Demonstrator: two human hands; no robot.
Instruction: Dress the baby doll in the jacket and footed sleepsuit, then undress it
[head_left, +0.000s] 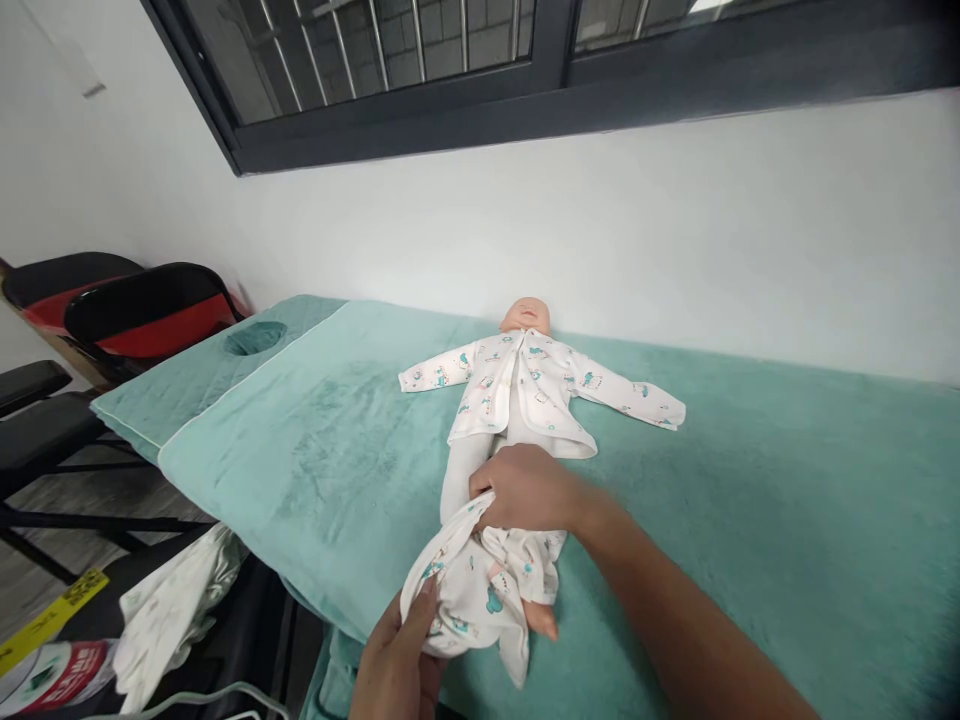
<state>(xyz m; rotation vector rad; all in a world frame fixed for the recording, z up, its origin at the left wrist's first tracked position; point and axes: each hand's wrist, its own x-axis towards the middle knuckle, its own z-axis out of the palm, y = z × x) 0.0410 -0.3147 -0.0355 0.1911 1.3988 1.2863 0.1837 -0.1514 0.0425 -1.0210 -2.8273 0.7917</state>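
Note:
On its back lies a baby doll (528,314), dressed in a white jacket (495,385) with a small teal print, sleeves spread wide. White patterned baby pants (487,595) are bunched around the doll's lower legs, and one bare foot (541,618) sticks out of a leg opening. My left hand (401,650) grips the pants' edge at the lower left, thumb on top. Between the doll's legs, my right hand (525,487) has its fingers closed on the upper edge of the pants. The doll's other foot is hidden by cloth.
A teal cover (322,430) with a face hole (255,338) spreads over the massage bed against the wall. Black and red folding chairs (161,320) stand at the left. Crumpled white cloth (176,610) and a labelled bottle (64,672) lie on a dark seat at lower left.

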